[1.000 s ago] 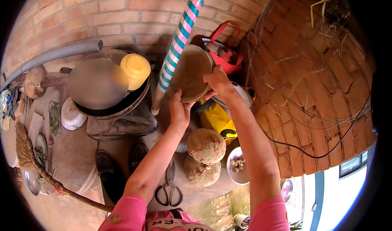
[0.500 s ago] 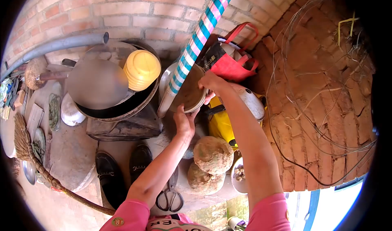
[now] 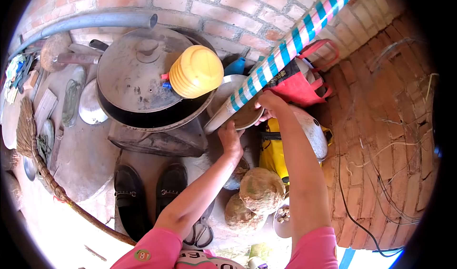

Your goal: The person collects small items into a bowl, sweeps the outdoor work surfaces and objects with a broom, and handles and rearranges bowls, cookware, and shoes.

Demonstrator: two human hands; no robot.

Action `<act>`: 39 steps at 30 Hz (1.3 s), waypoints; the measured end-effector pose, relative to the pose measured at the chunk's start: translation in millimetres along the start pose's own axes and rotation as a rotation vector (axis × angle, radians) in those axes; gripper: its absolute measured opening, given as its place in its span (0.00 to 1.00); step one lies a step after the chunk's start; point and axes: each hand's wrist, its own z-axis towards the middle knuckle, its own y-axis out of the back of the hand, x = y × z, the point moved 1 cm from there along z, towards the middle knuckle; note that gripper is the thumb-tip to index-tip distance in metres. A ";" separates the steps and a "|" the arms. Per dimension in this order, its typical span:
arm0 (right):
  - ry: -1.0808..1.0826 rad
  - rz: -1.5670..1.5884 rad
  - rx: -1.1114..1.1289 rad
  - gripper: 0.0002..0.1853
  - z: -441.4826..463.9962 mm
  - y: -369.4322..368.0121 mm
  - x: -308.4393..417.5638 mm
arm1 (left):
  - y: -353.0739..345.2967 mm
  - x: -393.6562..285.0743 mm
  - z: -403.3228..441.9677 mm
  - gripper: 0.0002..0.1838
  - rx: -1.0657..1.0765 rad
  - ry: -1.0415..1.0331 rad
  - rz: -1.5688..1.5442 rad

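Pan (image 3: pixel 164 127): lid (image 3: pixel 127 78) part on; yel. ribbed container (image 3: pixel 196 72) at R edge.
Shirt (image 3: pixel 193 254): "ER" legible.
L hand (image 3: pixel 232 143): thumb + fingers pinching bowl (image 3: pixel 248 116) rim.
Bowl: betw. hands, part. behind striped pole (image 3: pixel 285 54).
R hand (image 3: pixel 272 104): fingers curled on R rim.
Sm. dish (image 3: pixel 281 230): pale pcs (image 3: pixel 284 214) inside.
Red bag (image 3: pixel 300 92): ltrs too sm. to read.

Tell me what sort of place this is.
Probably a household storage or work corner, perhaps in a yard or outbuilding: there's a bare brick wall, a straw broom and a big pan partly covered by a lid.
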 end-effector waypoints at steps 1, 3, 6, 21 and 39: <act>0.144 -0.122 -0.112 0.21 -2.6 -2.2 2.9 | -2.1 -2.8 -1.8 0.21 0.007 -0.008 0.001; 0.478 -0.403 -0.341 0.23 -3.8 -3.3 9.4 | -4.2 -4.3 -3.4 0.20 0.006 0.003 0.001; 0.867 -0.726 -0.674 0.24 9.3 -0.9 31.8 | -0.3 -0.2 -6.0 0.19 -0.004 -0.013 -0.046; 1.053 -0.404 -0.842 0.10 69.7 -36.3 94.7 | 10.8 -9.9 -6.2 0.23 0.093 0.090 -0.018; 1.131 -0.120 -1.204 0.09 -41.6 32.3 59.0 | -1.6 -6.0 8.4 0.29 0.080 -0.112 0.135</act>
